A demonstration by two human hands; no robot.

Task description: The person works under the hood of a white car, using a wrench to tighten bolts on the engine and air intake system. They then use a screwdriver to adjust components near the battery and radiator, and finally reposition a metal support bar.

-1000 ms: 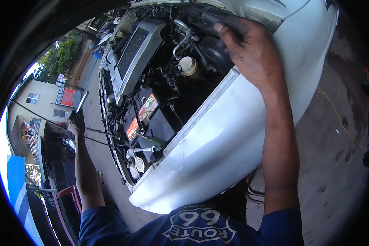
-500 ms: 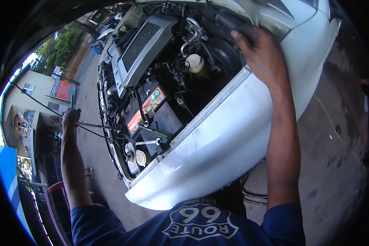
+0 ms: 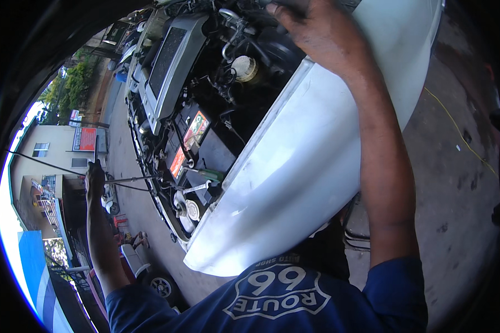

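A long, thin, grey metal rod point(image 3: 132, 179) is grasped by the clenched left hand point(image 3: 94, 175), pointed toward three o'clock at the dark, open engine bay point(image 3: 254, 117). From the right hand point(image 3: 330, 41), whose grip cannot be told, it is seen at eight o'clock.

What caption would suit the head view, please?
Right hand by a white vehicle's open engine bay, left hand out to the side, spanner lying near the battery.
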